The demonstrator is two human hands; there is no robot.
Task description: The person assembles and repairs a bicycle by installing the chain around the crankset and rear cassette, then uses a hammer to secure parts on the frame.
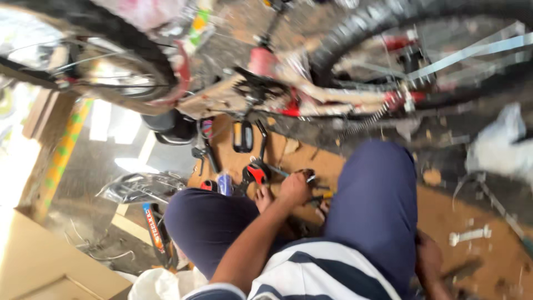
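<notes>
- The person is sitting low on the ground, and the bicycle [311, 83] is standing in front of the knees; I am using it as the landmark.
- The left hand [294, 189] is reaching down between the two knees, just below the bicycle frame, to a group of tools on the cardboard sheet [444, 216].
- Its fingers are curling together around a small tool [308, 178] with a dark and metal end; the picture is blurred, so I cannot tell exactly what kind of tool it is.
- The right hand [430, 261] is resting low beside the right thigh, far from the bicycle, near the bottom edge of the view. It is dark and half hidden, so I cannot tell how its fingers are standing.
- Red-handled pliers [256, 172] are lying just left of the left hand, under the bicycle pedal area.
- A yellow and black tool [242, 136] is lying closer to the bicycle, above the pliers.
- A small white part [469, 235] is lying on the cardboard, to the right of the right knee.
</notes>
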